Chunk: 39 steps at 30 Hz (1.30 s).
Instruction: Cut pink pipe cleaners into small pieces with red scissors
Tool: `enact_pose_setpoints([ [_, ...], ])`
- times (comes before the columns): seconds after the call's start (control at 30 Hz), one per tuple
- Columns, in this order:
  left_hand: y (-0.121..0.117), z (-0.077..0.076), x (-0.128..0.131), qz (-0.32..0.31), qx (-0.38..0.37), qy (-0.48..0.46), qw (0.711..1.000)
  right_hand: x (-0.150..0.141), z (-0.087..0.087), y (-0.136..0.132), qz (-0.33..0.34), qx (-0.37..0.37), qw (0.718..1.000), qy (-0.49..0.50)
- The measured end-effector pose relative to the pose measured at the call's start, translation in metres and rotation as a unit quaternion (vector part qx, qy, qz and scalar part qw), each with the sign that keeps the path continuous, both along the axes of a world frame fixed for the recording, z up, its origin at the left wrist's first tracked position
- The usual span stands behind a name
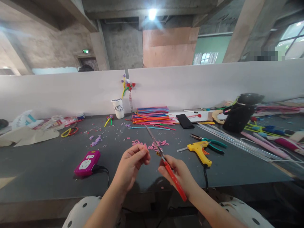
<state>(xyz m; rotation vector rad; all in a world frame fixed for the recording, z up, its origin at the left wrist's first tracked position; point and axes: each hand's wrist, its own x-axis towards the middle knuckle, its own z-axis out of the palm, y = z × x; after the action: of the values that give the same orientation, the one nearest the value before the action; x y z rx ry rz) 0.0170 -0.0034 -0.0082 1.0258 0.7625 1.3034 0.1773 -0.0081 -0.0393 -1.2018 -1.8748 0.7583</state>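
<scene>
My right hand [178, 172] is closed around a pair of scissors [174, 180] with red handles, their blades pointing up and away to the left. To its left, my left hand [131, 161] is closed in a pinch. A bit of pink shows at its fingertips, but I cannot make out whether it is held or lies behind. Just beyond both hands, many short pink fuzzy pieces [162, 144] lie scattered on the dark table [57, 164]. Farther back is a pile of coloured pipe cleaners [152, 117], with a light blue one [154, 127] in front.
On the right lie a yellow glue gun [199, 152], green-handled pliers [216, 144], a black phone [185, 121] and clear sticks [223, 139]; a black jug [241, 112] stands behind. Leftward are a magenta device [87, 163], yellow-and-red scissors [69, 131] and a paper cup [118, 109].
</scene>
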Motion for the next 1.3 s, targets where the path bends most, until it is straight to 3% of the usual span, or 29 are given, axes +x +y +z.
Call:
enact_pose_setpoints([
  [0.13,0.000,-0.007,0.008,-0.097,-0.046,0.024,0.994,0.001,0.005,0.002,0.018,-0.114,0.978,0.171],
  [0.23,-0.002,-0.010,0.014,-0.144,-0.072,0.043,0.986,0.003,0.007,0.004,0.040,-0.155,0.951,0.264],
  [0.4,-0.003,-0.013,0.019,-0.178,-0.084,0.072,0.978,0.005,0.009,0.006,0.068,-0.197,0.939,0.273],
  [0.47,-0.001,-0.015,0.019,-0.156,-0.063,0.110,0.980,0.006,0.009,0.006,0.047,-0.193,0.948,0.250],
  [0.57,0.002,-0.018,0.019,-0.070,0.011,0.197,0.978,0.006,0.009,0.006,0.013,-0.184,0.956,0.227],
  [0.77,-0.003,-0.019,0.023,0.036,0.135,0.340,0.930,0.002,0.007,0.007,-0.023,-0.189,0.963,0.193],
  [0.87,-0.005,-0.018,0.024,0.052,0.148,0.360,0.920,0.001,0.006,0.007,-0.016,-0.182,0.964,0.195],
  [0.97,-0.002,-0.015,0.020,0.047,0.081,0.285,0.954,0.003,0.007,0.006,-0.008,-0.135,0.976,0.173],
  [1.07,0.001,-0.008,0.012,0.047,0.028,0.139,0.989,0.006,0.010,0.001,-0.020,-0.040,0.997,0.066],
  [1.17,0.001,-0.002,0.004,0.055,0.011,0.035,0.998,0.005,0.008,-0.004,-0.024,0.033,0.997,-0.066],
  [1.3,0.000,0.001,-0.003,0.050,0.025,-0.030,0.998,0.000,-0.003,-0.005,-0.056,0.108,0.974,-0.190],
])
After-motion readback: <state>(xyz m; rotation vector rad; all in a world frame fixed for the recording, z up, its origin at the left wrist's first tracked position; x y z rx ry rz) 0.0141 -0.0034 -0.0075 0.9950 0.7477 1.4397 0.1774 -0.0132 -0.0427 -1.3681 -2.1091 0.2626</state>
